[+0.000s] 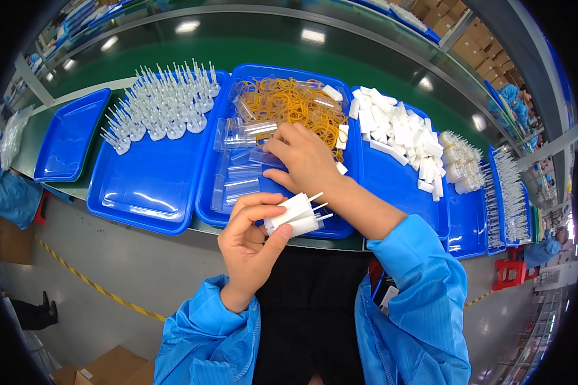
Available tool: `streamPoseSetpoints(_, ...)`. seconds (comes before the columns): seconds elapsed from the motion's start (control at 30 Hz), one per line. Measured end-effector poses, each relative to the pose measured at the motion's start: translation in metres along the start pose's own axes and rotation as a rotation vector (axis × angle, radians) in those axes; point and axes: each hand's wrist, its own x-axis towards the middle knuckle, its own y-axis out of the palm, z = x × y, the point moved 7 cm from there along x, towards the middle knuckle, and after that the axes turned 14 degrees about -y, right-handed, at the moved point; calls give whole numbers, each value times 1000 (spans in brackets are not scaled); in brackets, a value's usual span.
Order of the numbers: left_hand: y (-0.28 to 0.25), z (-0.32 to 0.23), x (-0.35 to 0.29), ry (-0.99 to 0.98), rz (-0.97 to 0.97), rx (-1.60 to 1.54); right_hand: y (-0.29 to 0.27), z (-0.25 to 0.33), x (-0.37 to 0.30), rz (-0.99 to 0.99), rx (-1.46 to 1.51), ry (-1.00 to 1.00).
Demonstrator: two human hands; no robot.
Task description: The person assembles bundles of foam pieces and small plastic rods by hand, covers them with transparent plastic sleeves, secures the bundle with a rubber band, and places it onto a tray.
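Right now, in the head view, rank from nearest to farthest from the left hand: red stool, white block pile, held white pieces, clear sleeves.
1. Held white pieces, in the left hand.
2. Clear sleeves, in the tray just beyond.
3. White block pile, in the next tray right.
4. Red stool, far right of the view.

— What sort of place are you working in?
— A factory assembly floor point(128, 266), I'd say: I'm at a long green bench point(237, 42) set with blue trays point(141, 199) holding heaps of matching small parts point(401, 131)
— Anything more?
— Yes, people point(514, 96) in blue smocks point(9, 199) like mine nearby, cardboard boxes point(480, 48) stacked behind, and yellow marking tape point(87, 280) on the ground
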Motion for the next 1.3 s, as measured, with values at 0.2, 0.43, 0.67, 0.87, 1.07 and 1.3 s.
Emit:
streamPoseSetpoints(0.2, -11, -10, -8, 94, -73, 76, -34, 2, 0, -122, 89, 23)
streamPoseSetpoints(0.43, -5, -16, -12, 206, -111, 224, -77, 6, -50, -305, 684, 285)
streamPoseSetpoints(0.67, 13, -9, -11, 211, -75, 280, -69, 29, -96, -422, 1145, 345)
streamPoseSetpoints(0.87, 30, -3, -13, 171, 21, 364, -81, 50, -109, -510, 1133, 288)
streamPoseSetpoints(1.07, 39, -1, -14, 81, -55, 301, -94, 61, -117, -481, 826, 318)
streamPoseSetpoints(1.3, 53, -6, -14, 174, 8, 511, -93, 65, -124, -565, 764, 373)
